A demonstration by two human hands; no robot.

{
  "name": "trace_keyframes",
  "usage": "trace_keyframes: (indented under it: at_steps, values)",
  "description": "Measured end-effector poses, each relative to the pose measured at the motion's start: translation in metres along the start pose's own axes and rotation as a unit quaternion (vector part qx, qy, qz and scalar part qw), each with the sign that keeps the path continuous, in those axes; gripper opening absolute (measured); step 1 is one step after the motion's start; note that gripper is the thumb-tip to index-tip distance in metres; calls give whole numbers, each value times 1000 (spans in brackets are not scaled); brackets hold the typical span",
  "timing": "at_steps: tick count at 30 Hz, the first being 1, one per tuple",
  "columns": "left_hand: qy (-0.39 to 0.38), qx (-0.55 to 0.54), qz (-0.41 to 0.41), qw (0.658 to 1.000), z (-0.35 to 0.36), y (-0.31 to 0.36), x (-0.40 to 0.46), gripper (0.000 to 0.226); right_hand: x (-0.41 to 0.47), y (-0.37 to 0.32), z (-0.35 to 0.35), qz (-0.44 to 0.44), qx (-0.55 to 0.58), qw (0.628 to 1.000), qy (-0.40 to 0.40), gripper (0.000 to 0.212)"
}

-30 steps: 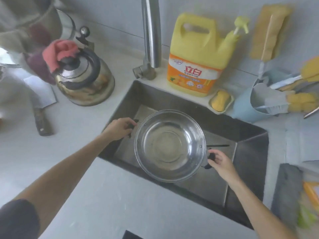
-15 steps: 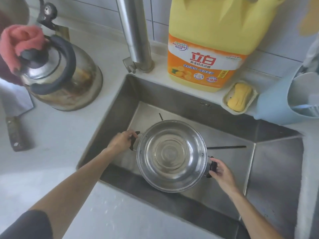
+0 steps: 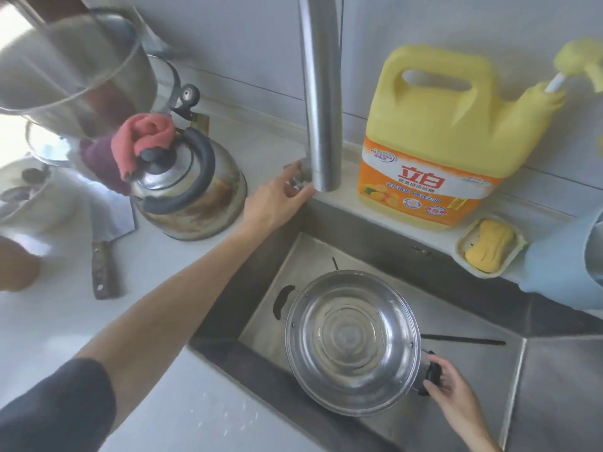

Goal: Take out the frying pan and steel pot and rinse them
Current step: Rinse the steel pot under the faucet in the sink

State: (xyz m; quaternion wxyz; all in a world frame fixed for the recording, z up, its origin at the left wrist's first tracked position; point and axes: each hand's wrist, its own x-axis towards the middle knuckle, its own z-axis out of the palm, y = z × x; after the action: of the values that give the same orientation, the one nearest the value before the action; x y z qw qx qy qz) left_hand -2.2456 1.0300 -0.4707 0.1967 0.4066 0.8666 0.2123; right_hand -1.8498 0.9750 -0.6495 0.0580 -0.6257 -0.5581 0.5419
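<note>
Steel pot (image 3: 352, 342) (empty) in sink (image 3: 554, 386)

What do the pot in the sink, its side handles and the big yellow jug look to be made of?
Steel pot: polished stainless steel, judging by the mirror-like reflections and ringed base. Side handles: matte black, probably plastic or bakelite. Yellow jug: opaque moulded plastic with a built-in grip and a glossy printed orange label.

Bare left hand (image 3: 274, 203) and right hand (image 3: 452, 391), bare forearms; short dark sleeve (image 3: 58, 409) on left upper arm.
</note>
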Motion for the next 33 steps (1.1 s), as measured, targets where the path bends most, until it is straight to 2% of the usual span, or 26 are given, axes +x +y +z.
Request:
trace_keyframes:
  at_steps: [3, 6, 11, 14, 15, 17, 19, 20, 21, 23, 25, 28, 31, 33]
  values:
    - [42, 16, 32, 998, -7, 9, 6, 39, 5, -1, 0, -14, -6, 1000, -5, 49]
    - [62, 57, 30, 996, -6, 3, 5, 34, 11, 6, 1, -10, -12, 1000, -12, 55]
    - [67, -31, 36, 997, 10, -31, -3, 33, 13, 11, 2, -18, -16, 1000, -2, 65]
    - [60, -15, 52, 997, 30, -60, -28, 26, 11, 13, 4, -10, -9, 1000, -1, 56]
    - [26, 19, 49, 998, 38, -75, -38, 24, 10, 14, 4, -7, -8, 1000, 0, 55]
    - [-123, 139, 44, 982, 55, -101, -58, 22, 8, 12, 4, -3, -2, 1000, 3, 50]
    - [-288, 242, 38, 926, 73, -119, -71, 35, 6, 8, 5, -1, 8, 1000, 9, 39]
    - [-334, 245, 23, 910, 81, -125, -74, 41, 7, 6, 6, -1, 14, 1000, 18, 33]
    - [-351, 214, 11, 912, 88, -129, -76, 41, 8, 6, 7, -3, 17, 1000, 26, 31]
    - [-324, 102, 6, 941, 96, -132, -77, 27, 13, 8, 9, -3, 11, 999, 34, 33]
    - [-287, 37, 7, 957, 101, -133, -74, 14, 18, 11, 10, 6, 4, 1000, 26, 29]
    - [-254, 5, 12, 967, 95, -121, -75, 21, 24, 13, 7, 28, -6, 1000, -12, 17]
    - [-204, 15, 27, 979, 73, -106, -79, 18, 26, 6, 2, 34, 16, 998, -58, 17]
    - [-198, -9, 12, 980, 56, -107, -84, 20, 28, -5, -6, 32, 32, 996, -77, 19]
